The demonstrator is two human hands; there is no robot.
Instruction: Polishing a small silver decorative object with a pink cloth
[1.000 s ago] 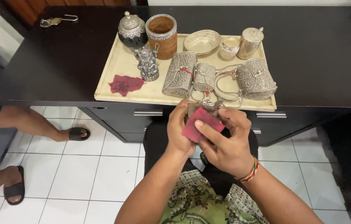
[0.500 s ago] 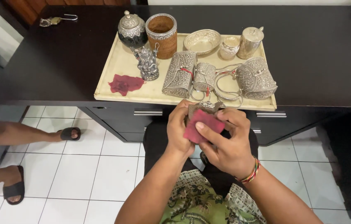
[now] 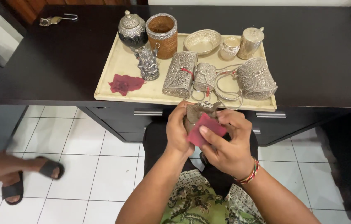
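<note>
My left hand (image 3: 178, 132) is clamped around a small silver ornament (image 3: 198, 111) while my right hand (image 3: 225, 143) pinches a red cloth (image 3: 206, 130) against it, near the tray (image 3: 117, 62) on the table (image 3: 59, 45).

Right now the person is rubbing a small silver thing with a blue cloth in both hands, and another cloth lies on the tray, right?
Not quite. The head view shows the cloth in the hands is red, not blue. The rest holds: the left hand and right hand hold the small silver thing, and another cloth lies on the tray.
</note>
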